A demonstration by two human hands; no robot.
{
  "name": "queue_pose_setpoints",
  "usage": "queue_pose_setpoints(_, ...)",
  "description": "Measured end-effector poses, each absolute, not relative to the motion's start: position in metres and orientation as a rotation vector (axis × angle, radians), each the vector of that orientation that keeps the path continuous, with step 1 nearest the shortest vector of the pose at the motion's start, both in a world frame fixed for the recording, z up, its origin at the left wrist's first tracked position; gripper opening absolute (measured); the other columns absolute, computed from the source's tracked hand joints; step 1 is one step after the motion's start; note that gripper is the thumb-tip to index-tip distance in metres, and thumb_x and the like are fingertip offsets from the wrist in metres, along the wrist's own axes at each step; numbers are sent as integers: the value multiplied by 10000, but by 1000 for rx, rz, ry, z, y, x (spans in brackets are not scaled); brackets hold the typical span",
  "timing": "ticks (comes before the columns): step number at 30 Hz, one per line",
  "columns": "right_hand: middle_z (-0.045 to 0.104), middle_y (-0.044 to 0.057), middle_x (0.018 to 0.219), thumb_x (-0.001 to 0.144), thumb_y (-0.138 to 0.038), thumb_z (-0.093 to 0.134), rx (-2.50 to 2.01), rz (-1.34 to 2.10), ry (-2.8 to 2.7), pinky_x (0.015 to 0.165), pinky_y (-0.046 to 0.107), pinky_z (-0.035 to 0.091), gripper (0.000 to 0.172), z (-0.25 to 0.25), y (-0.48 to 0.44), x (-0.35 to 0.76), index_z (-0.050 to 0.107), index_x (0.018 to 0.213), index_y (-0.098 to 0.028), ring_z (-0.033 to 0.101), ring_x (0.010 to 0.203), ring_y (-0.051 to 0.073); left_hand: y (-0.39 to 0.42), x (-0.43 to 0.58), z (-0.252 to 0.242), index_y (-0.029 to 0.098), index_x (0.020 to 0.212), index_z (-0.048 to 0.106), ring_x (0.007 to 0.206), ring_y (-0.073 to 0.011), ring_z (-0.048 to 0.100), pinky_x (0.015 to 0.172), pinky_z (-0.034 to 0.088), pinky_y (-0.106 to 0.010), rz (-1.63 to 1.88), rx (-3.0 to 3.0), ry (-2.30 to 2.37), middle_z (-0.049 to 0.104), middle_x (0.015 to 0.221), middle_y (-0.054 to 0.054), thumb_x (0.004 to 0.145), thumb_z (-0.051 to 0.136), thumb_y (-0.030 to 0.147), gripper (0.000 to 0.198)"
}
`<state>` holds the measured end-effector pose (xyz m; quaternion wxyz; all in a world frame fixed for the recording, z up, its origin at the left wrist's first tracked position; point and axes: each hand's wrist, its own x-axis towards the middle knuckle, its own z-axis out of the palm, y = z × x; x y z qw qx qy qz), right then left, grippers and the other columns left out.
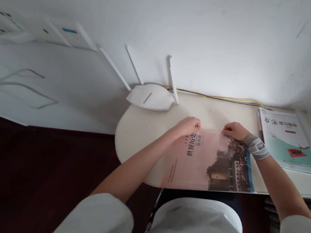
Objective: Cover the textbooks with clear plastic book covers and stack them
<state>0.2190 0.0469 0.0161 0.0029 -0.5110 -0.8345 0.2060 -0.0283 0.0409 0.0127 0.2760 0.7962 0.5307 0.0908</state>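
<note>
A pink book (191, 166) lies at the table's front edge, turned sideways to me, with large Chinese characters and a picture of an old stone building on its cover. Its surface looks slightly hazy; whether a clear film covers it, I cannot tell. My left hand (188, 125) is closed at the far edge of the book, fingers pinched near the title. At the same edge, further right, my right hand (235, 130) is closed in a pinch too. A grey band with a small dark square wraps my right wrist. The fingertips are partly hidden.
A white router (151, 96) with raised antennas stands at the table's back left. Yellow and black cables (215, 97) run along the wall. A stack of booklets (286, 138) lies to the right. Wall sockets (70, 34) and a loose cable are at left.
</note>
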Motion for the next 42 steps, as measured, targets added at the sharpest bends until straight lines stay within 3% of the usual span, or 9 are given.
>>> queue_pose_setpoints(7,655,92,939,851,-381,503,-1831,206,-2682,659,256,377,250,16,32,213,650,881,-181,589,820,184,26,-20,11,145,758,624,788,-203,554,723,381,-306,195,2252,1590,620,814,-106,777,510,193,125)
queue_pose_setpoints(13,638,114,993,890,-298,430,-1852,108,-2726,660,257,385,243,19,17,207,642,909,-181,598,876,198,28,-18,15,160,617,610,702,-184,554,645,367,-270,99,2248,1524,608,668,-71,733,578,259,156)
queue_pose_setpoints(22,619,131,972,897,-268,407,-1706,99,-2827,687,271,390,254,16,14,203,633,926,-156,597,869,207,24,-22,15,164,534,592,552,-145,498,550,321,-264,77,2089,1333,572,539,-29,663,522,208,153)
queue_pose_setpoints(26,604,113,990,926,-378,374,-1323,325,-2834,774,259,380,339,15,18,198,636,940,-164,566,910,174,23,-26,24,169,608,594,563,-125,480,533,321,-239,146,2030,1221,570,591,0,695,492,219,144)
queue_pose_setpoints(31,555,15,595,874,-624,297,-1357,921,-2616,570,244,354,583,29,24,203,582,672,-157,507,579,121,20,-36,43,173,703,581,520,-103,430,506,316,-226,258,1944,1088,510,587,25,771,498,368,222)
queue_pose_setpoints(35,590,0,599,807,-726,295,-1264,1403,-2281,506,238,371,633,38,25,207,576,726,-164,516,520,118,17,-41,50,170,712,554,561,-127,500,535,375,-241,303,1717,992,534,625,6,781,505,530,370)
queue_pose_setpoints(37,634,22,653,840,-703,236,-1344,1315,-2289,522,246,394,660,36,29,205,606,778,-160,553,551,135,19,-41,48,171,760,568,615,-151,551,574,414,-256,307,1733,1029,574,670,-12,817,441,560,413)
queue_pose_setpoints(40,682,82,760,899,-612,213,-1581,822,-2611,621,265,419,657,27,41,201,662,785,-146,606,672,169,23,-36,42,157,827,607,744,-205,594,682,442,-303,248,2025,1271,631,760,-60,854,423,490,382)
queue_pose_setpoints(42,691,127,879,914,-557,260,-1685,530,-2755,705,281,415,607,19,48,199,687,797,-142,625,797,202,19,-29,35,134,964,611,964,-275,563,835,408,-379,263,2161,1435,640,975,-138,861,440,431,358)
